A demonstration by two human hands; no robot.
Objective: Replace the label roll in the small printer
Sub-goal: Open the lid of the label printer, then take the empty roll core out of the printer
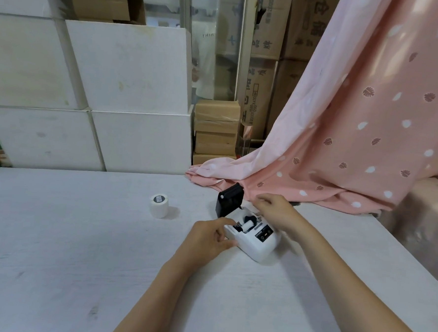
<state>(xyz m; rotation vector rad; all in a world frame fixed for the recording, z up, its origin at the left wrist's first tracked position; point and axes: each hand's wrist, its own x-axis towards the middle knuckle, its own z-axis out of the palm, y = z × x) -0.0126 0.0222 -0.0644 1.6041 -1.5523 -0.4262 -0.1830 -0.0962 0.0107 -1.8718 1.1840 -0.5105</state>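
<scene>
The small white printer [261,248] lies on the white table [79,247], its black lid [230,200] swung up and open. Inside the bay sits a thin roll [249,225], almost down to the core, between black holders. My left hand [208,239] grips the printer's left end with thumb and fingers. My right hand [274,211] hovers over the far side of the open bay, fingers curled and pinched near the lid hinge; whether it holds anything I cannot tell. A full white label roll [158,205] stands upright on the table, left of the printer.
A pink patterned curtain [356,128] drapes onto the table's back right corner just behind the printer. White boxes [129,70] and brown cartons [216,132] are stacked behind the table. The table's right edge runs diagonally near my right forearm.
</scene>
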